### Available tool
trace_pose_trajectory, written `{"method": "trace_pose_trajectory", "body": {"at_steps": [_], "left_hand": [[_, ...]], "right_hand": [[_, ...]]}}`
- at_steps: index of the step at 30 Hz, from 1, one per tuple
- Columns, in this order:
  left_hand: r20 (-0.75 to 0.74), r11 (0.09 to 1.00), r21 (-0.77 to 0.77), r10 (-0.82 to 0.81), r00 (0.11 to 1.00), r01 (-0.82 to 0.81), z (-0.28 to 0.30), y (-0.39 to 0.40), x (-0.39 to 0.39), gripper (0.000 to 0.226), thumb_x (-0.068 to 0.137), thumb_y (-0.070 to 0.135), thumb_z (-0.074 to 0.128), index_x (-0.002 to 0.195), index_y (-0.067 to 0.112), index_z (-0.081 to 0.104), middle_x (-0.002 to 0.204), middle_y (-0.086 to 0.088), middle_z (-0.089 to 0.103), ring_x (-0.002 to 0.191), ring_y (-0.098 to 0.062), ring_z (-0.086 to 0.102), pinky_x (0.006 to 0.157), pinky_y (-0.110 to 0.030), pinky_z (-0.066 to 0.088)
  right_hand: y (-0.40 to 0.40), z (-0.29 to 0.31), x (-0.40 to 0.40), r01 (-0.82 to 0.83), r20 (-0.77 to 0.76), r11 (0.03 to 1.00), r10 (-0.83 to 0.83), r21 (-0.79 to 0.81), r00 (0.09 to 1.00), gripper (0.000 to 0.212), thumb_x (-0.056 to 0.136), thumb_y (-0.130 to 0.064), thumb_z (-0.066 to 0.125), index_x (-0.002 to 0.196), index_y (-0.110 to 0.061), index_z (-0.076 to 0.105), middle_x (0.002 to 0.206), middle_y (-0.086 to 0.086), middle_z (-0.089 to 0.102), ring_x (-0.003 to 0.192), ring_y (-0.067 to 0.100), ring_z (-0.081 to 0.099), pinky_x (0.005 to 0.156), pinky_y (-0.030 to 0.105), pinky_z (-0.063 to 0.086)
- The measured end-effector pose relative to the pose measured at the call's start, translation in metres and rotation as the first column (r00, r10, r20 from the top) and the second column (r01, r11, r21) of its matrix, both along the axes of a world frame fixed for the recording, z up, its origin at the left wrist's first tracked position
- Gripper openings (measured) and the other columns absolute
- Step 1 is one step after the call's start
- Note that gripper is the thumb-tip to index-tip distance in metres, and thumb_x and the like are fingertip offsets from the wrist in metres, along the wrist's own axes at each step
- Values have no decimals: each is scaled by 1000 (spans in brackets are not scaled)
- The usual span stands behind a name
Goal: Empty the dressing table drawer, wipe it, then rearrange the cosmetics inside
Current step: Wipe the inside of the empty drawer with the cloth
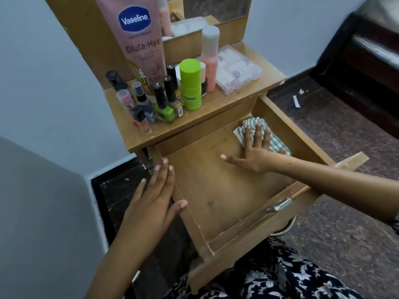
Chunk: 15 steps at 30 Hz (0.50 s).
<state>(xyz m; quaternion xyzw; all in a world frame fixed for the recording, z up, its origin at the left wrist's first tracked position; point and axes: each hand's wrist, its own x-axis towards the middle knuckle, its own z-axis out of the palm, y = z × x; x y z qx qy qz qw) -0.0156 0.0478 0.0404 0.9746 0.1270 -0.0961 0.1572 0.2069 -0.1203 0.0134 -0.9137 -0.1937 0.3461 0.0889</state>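
One checked cloth lies under the flat, spread right hand; left hand, open, rests on the drawer side.

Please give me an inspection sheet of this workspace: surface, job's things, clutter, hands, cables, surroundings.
Surface: wooden drawer pulled open, inside bare except for the cloth.
Job's things: checked cloth in the far right corner of the drawer; cosmetics on the table top, among them the Vaseline tube, green stick and nail polish bottles.
Clutter: clear plastic box on the top.
Hands: left hand flat on the drawer's left wall; right hand pressing the cloth, fingers spread.
Cables: nothing seen.
Surroundings: mirror behind; paper scraps on the floor.
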Motion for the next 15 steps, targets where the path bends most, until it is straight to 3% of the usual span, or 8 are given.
{"method": "trace_pose_trajectory", "body": {"at_steps": [6, 10, 13, 15], "left_hand": [[-7, 1000, 14, -9, 1000, 9, 0, -4, -6, 82, 76, 71, -3, 139, 25, -27, 146, 10, -37, 135, -3, -32, 110, -25, -13], [-26, 999, 34, -25, 999, 25, 1, -4, -5, 94, 62, 80, -24, 138, 25, -28, 144, 9, -39, 136, -5, -30, 110, -26, -12], [-44, 999, 36, -23, 999, 25, 1, -3, -5, 84, 71, 72, -10, 137, 24, -29, 145, 7, -39, 137, -7, -28, 110, -27, -11], [-59, 999, 30, -33, 998, 34, 1, -3, -3, 85, 72, 76, -13, 137, 24, -30, 143, 8, -40, 137, -7, -28, 110, -28, -11]], "right_hand": [[-16, 5, -11, -27, -19, 998, 26, -57, 999, 134, 41, -92, 30, 135, -27, -41, 139, 1, -54, 130, 32, -45, 107, 67, -14], [-27, 9, -16, -73, -55, 990, 67, -123, 996, 138, 39, -94, 27, 134, -22, -43, 137, 6, -55, 127, 33, -48, 111, 62, -12], [-40, 14, -19, -106, -130, 973, 80, -205, 988, 140, 37, -97, 25, 130, -21, -46, 134, 8, -57, 123, 32, -50, 112, 53, -19], [-47, 19, -19, -118, -183, 961, 72, -251, 980, 141, 35, -100, 23, 129, -20, -46, 133, 9, -57, 124, 32, -49, 112, 52, -18]]}}
